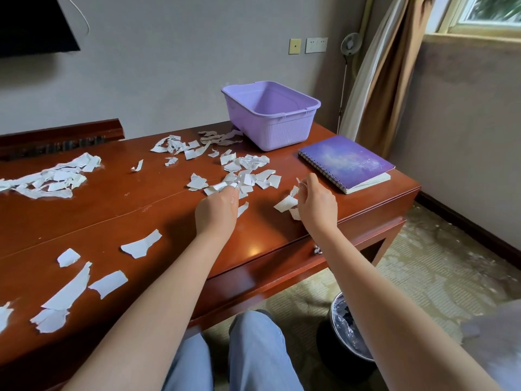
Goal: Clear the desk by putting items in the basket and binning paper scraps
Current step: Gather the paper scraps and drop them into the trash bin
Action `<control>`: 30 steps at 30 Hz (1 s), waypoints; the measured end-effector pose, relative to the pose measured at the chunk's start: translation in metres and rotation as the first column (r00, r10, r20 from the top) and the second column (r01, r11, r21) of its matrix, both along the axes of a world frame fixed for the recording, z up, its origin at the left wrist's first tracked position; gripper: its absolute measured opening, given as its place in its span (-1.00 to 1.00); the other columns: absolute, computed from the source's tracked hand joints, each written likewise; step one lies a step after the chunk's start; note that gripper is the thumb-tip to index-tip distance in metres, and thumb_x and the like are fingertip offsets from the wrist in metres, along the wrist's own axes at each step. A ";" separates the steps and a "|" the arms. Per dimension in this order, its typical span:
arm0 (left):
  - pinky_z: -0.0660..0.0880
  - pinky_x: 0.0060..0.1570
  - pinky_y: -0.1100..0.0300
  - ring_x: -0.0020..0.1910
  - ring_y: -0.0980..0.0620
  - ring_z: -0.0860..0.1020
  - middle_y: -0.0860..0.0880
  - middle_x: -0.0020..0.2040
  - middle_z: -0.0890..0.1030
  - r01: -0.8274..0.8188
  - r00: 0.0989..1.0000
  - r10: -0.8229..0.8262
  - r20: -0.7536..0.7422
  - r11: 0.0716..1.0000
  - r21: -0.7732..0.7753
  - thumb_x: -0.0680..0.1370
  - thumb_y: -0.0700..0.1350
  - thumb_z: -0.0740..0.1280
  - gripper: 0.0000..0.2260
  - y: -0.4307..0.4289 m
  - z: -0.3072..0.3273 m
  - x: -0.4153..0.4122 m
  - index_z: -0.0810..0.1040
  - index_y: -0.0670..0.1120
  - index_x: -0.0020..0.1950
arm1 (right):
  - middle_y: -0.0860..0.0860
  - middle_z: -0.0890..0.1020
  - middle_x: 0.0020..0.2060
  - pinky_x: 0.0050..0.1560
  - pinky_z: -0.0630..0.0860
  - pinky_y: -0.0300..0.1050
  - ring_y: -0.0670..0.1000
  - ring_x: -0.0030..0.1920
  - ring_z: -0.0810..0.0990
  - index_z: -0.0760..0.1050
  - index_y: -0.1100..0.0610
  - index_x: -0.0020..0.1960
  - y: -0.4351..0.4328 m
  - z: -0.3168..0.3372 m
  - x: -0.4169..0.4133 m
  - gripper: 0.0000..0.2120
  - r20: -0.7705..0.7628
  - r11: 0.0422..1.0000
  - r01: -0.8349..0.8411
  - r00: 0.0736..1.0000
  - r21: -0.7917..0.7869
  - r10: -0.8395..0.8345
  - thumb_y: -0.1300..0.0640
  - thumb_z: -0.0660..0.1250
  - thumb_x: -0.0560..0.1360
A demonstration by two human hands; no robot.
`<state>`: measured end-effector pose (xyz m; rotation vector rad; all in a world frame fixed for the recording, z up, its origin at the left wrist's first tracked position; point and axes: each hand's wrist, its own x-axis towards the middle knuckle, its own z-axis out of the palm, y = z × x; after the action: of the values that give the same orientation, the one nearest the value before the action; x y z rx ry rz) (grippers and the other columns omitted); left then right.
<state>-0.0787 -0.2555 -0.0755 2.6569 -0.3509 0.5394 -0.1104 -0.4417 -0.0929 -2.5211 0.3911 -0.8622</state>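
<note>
The desk (141, 210) carries a purple basket (282, 134) at its far edge, a notebook (346, 162) beside it, and paper scraps (242, 176) strewn all over. The left hand (218, 207) pinches scraps mid-desk. The right hand (317, 201) grips several nearby.

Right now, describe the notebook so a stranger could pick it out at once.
Find the wooden desk and go to its right end, just right of the lilac basket. The notebook lies flat and closed there. Unlike the white paper scraps scattered nearby, it is purple, whole and spiral-bound.
</note>
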 end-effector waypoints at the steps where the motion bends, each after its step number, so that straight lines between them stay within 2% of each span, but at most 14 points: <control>1: 0.55 -0.18 0.17 -0.14 -0.08 0.62 -0.15 -0.11 0.64 -0.003 1.000 0.003 0.001 1.000 -0.001 0.65 -0.06 0.10 -0.71 -0.002 0.003 0.001 0.55 -0.18 0.12 | 0.18 0.61 -0.20 -0.31 0.36 -0.04 0.27 -0.23 0.56 0.40 0.25 0.01 -0.001 0.003 0.003 -0.80 0.032 1.000 -0.022 0.999 0.005 0.022 0.12 0.10 0.63; 4: 0.55 -0.13 0.20 -0.08 -0.05 0.62 -0.14 -0.06 0.64 -0.005 1.000 0.005 0.018 1.000 -0.004 0.64 -0.07 0.11 -0.72 -0.005 0.014 0.000 0.53 -0.17 0.18 | 0.19 0.63 -0.20 -0.32 0.38 -0.05 0.25 -0.23 0.59 0.43 0.26 0.01 -0.001 0.012 0.013 -0.81 0.105 0.996 0.007 0.994 0.086 -0.016 0.13 0.14 0.62; 7: 0.55 -0.13 0.19 -0.09 -0.06 0.61 -0.14 -0.07 0.64 0.012 1.000 -0.012 0.029 1.000 -0.008 0.65 -0.07 0.11 -0.73 -0.006 0.022 -0.001 0.53 -0.17 0.15 | 0.20 0.64 -0.17 -0.26 0.34 -0.09 0.17 -0.22 0.54 0.45 0.27 0.03 0.004 0.019 0.017 -0.84 0.141 0.950 0.053 0.985 0.308 -0.101 0.18 0.17 0.60; 10: 0.55 -0.13 0.19 -0.10 -0.04 0.60 -0.13 -0.08 0.64 0.019 1.000 -0.018 0.009 0.995 -0.094 0.64 -0.06 0.14 -0.74 -0.009 0.027 -0.001 0.55 -0.18 0.10 | 0.12 0.60 -0.16 -0.13 0.44 -0.04 0.05 -0.20 0.49 0.46 0.24 0.01 0.010 0.024 0.013 -0.85 0.182 0.796 0.017 0.970 0.606 -0.159 0.17 0.19 0.60; 13: 0.55 -0.11 0.14 -0.06 -0.05 0.60 -0.15 -0.06 0.64 0.071 0.997 -0.075 -0.005 0.959 -0.273 0.63 -0.05 0.16 -0.71 -0.021 0.033 -0.010 0.57 -0.22 0.06 | -0.05 0.55 -0.23 -0.10 0.48 -0.10 -0.02 -0.16 0.51 0.48 0.21 0.01 0.010 0.027 0.002 -0.82 0.228 0.630 -0.032 0.945 0.776 -0.233 0.08 0.24 0.58; 15: 0.50 -0.17 0.12 -0.12 -0.06 0.56 -0.17 -0.10 0.63 0.125 0.991 -0.135 -0.001 0.921 -0.370 0.63 -0.06 0.17 -0.71 -0.036 0.036 -0.019 0.56 -0.25 -0.02 | -0.06 0.54 -0.21 -0.18 0.44 -0.25 -0.07 -0.18 0.50 0.50 0.20 0.01 0.004 0.026 -0.010 -0.80 0.242 0.576 -0.037 0.928 0.817 -0.283 0.05 0.26 0.58; 17: 0.37 -0.29 0.15 -0.26 -0.02 0.45 -0.16 -0.26 0.54 0.189 0.979 -0.205 0.008 0.885 -0.426 0.62 -0.09 0.17 -0.71 -0.054 0.035 -0.030 0.48 -0.23 -0.19 | -0.08 0.54 -0.22 -0.25 0.38 -0.34 -0.14 -0.23 0.48 0.50 0.16 -0.05 -0.006 0.023 -0.027 -0.83 0.260 0.549 -0.039 0.908 0.835 -0.329 0.04 0.28 0.57; 20: 0.19 -0.45 0.32 -0.44 0.09 0.28 0.01 -0.46 0.32 0.320 0.941 -0.337 0.042 0.838 -0.442 0.61 -0.12 0.19 -0.66 -0.087 0.028 -0.050 0.33 -0.14 -0.37 | -0.11 0.54 -0.26 -0.22 0.40 -0.28 -0.18 -0.26 0.47 0.49 0.12 -0.09 -0.032 0.012 -0.056 -0.87 0.268 0.489 -0.037 0.871 0.871 -0.412 0.06 0.30 0.55; 23: 0.11 -0.47 0.20 -0.48 0.08 0.17 0.08 -0.51 0.20 0.426 0.888 -0.456 0.058 0.770 -0.474 0.59 -0.15 0.22 -0.57 -0.128 0.015 -0.074 0.17 -0.02 -0.45 | -0.08 0.54 -0.28 -0.21 0.41 -0.26 -0.15 -0.28 0.47 0.48 0.09 -0.15 -0.062 -0.007 -0.085 -0.87 0.258 0.441 -0.022 0.837 0.897 -0.483 0.06 0.32 0.54; 25: 0.08 -0.42 0.13 -0.48 0.04 0.16 0.08 -0.52 0.18 0.475 0.855 -0.516 0.048 0.745 -0.469 0.59 -0.14 0.23 -0.59 -0.155 0.004 -0.091 0.20 -0.06 -0.44 | -0.07 0.53 -0.29 -0.24 0.41 -0.28 -0.13 -0.29 0.46 0.46 0.06 -0.20 -0.081 -0.021 -0.103 -0.85 0.227 0.391 -0.005 0.821 0.920 -0.524 0.07 0.32 0.53; 27: 0.08 -0.44 0.15 -0.49 0.09 0.15 0.06 -0.52 0.19 0.518 0.821 -0.570 0.020 0.731 -0.443 0.59 -0.13 0.23 -0.59 -0.180 -0.010 -0.104 0.20 -0.04 -0.44 | -0.07 0.52 -0.29 -0.24 0.43 -0.27 -0.11 -0.27 0.47 0.46 0.09 -0.18 -0.101 -0.038 -0.119 -0.87 0.182 0.342 0.026 0.807 0.939 -0.562 0.10 0.32 0.53; 30: 0.10 -0.43 0.12 -0.47 0.06 0.19 -0.03 -0.51 0.21 0.539 0.784 -0.616 -0.076 0.737 -0.409 0.60 -0.10 0.20 -0.58 -0.216 -0.036 -0.118 0.17 0.00 -0.45 | -0.05 0.53 -0.26 -0.12 0.51 -0.07 -0.05 -0.21 0.50 0.45 0.07 -0.19 -0.131 -0.070 -0.137 -0.87 0.097 0.279 0.101 0.783 0.955 -0.615 0.10 0.31 0.53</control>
<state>-0.1966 -0.4711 -0.1119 2.0502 -0.8856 0.1006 -0.2472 -0.5731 -0.1629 -1.0740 1.0117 -0.9701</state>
